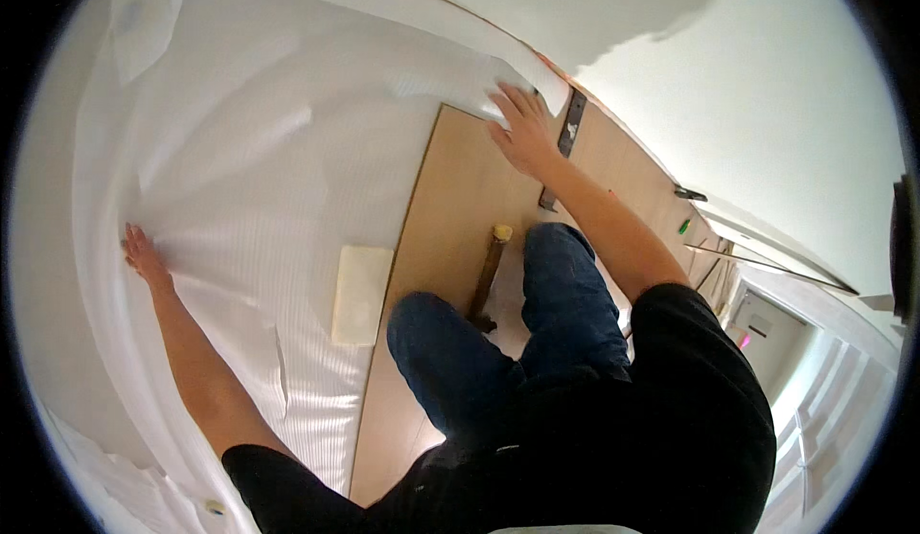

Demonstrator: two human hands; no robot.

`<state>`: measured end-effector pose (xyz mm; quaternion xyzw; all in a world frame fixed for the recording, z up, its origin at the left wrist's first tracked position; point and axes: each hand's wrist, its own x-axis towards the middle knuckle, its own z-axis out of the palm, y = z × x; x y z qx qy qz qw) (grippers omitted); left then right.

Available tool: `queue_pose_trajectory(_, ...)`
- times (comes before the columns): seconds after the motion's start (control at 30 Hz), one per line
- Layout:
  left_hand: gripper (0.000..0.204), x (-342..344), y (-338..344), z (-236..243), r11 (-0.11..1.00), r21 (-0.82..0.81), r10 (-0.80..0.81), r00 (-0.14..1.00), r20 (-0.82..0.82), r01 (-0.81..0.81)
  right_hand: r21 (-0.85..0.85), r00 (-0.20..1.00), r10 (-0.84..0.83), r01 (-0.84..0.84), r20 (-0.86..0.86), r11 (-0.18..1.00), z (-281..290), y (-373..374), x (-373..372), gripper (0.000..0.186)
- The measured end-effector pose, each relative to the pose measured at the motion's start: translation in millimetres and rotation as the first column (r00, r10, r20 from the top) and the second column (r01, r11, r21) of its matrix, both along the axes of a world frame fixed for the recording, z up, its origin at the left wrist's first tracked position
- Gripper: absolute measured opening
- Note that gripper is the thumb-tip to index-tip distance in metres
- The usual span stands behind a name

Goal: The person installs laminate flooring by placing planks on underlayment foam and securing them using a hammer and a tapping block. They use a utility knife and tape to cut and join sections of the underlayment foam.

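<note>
A sheet of white ribbed foam underlay (259, 141) spreads over the floor ahead and to the left. My left hand (146, 258) lies on its far left part, fingers stretched, with creases running out from it. My right hand (522, 132) is spread near the underlay's right edge, just past the end of a wood-look floor plank (446, 180); nothing shows in its grip. Right beside that hand lies a dark metal pull bar (565, 141). A mallet (492, 266) with a yellowish end rests on the planks between my knees. A pale rectangular block (362, 295) sits on the underlay against the plank edge.
A white wall (767, 84) borders the floor on the right. Along its foot lie a black clamp-like tool (690, 193), a small green object (684, 227) and a long thin strip (776, 268). A doorway (771, 333) stands at the right. The underlay has a slit-like fold (282, 366).
</note>
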<state>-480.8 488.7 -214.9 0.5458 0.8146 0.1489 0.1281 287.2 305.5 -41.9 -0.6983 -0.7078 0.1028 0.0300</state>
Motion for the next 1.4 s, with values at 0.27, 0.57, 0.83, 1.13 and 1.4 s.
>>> queue_pose_trajectory(0.27, 0.042, 142, -291, 113, 0.951, 0.066, -0.307, 0.944, 0.118, 0.302, -0.474, 0.905, -0.424, 0.363, -0.025, 0.802, 114, -327, 39, 0.044)
queue_pose_trajectory(0.57, 0.044, 236, -813, 133, 0.496, -0.724, 0.102, 0.796, 0.596, 0.479, -0.39, 0.917, 0.267, -0.372, -0.296, 0.843, 56, -280, -22, 0.041)
queue_pose_trajectory(0.83, 0.052, 257, -957, 140, 0.738, -0.673, 0.369, 0.862, 0.348, -0.044, -0.436, 0.828, 0.493, -0.56, -0.266, 0.704, 6, -320, -82, 0.047)
queue_pose_trajectory(1.13, 0.042, 275, -865, 75, 0.711, -0.703, 0.321, 0.902, 0.289, -0.027, -0.505, 0.623, 0.782, -0.668, 0.021, 0.546, 40, -366, -78, 0.057)
queue_pose_trajectory(1.4, 0.049, 291, -830, 105, 0.712, -0.652, 0.532, 0.807, 0.257, -0.261, -0.662, 0.25, 0.944, -0.674, 0.215, 0.329, 33, -336, -166, 0.064)
